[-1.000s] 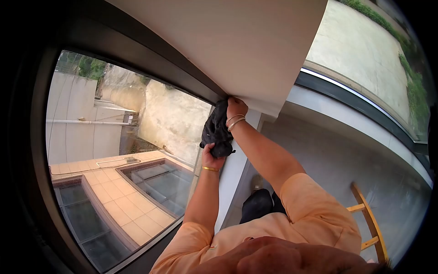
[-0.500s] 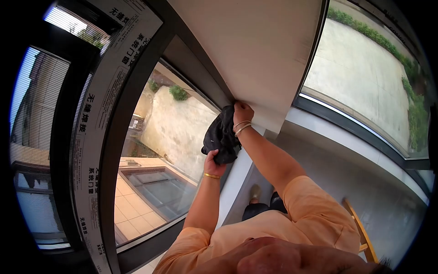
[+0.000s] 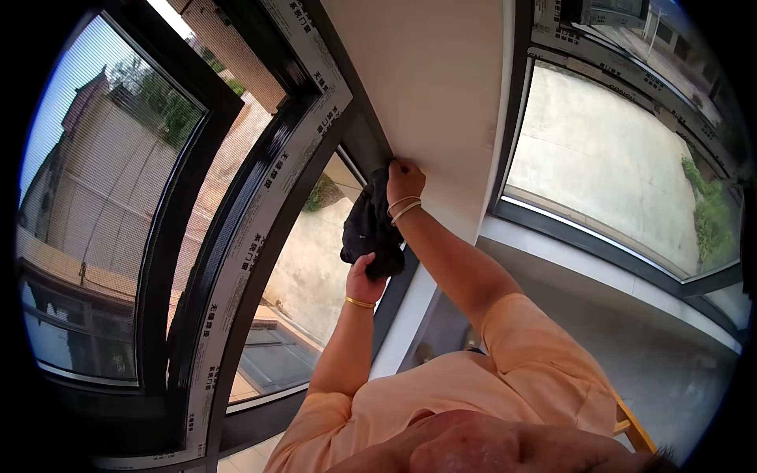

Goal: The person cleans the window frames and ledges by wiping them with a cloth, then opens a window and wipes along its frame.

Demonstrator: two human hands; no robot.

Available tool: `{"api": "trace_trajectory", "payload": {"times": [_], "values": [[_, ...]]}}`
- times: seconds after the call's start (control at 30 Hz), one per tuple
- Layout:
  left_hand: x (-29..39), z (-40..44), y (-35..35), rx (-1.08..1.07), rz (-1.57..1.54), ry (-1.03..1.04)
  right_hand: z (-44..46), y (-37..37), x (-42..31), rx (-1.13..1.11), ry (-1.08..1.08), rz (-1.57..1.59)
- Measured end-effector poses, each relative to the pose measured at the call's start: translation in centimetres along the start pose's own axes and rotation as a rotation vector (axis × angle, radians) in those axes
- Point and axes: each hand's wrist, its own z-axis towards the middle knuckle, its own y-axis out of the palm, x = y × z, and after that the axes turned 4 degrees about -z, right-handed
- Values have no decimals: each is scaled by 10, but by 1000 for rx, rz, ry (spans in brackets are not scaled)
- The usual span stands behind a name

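Observation:
A crumpled black cloth [image 3: 365,226] hangs between both hands beside the dark window frame [image 3: 364,142]. My left hand [image 3: 365,281], with a gold bangle at the wrist, grips the cloth's lower end, thumb on top. Higher up, my right hand [image 3: 405,180], with two light bangles, is closed on the cloth's upper edge, close to where the frame meets the pale wall [image 3: 441,102]. Its fingertips are partly hidden.
Left of the hands stands an open window sash [image 3: 150,260] with a screen, next to a frame bearing printed film [image 3: 252,236]. Another window [image 3: 607,165] is at the right, above a white sill [image 3: 583,264]. Part of a yellow wooden ladder [image 3: 635,426] shows at lower right.
The view has turned, bringing more of the left sash and printed frame into sight. Both hands keep hold of the black cloth near the frame. Less of the ladder shows.

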Motion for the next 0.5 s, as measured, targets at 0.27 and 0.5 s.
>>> {"api": "trace_trajectory", "payload": {"times": [0.27, 0.5], "values": [[35, -5, 73, -149, 4, 124, 4, 9, -100, -149, -146, -73], [53, -5, 128, -230, -47, 124, 22, 18, -170, -177, -372, -259]]}}
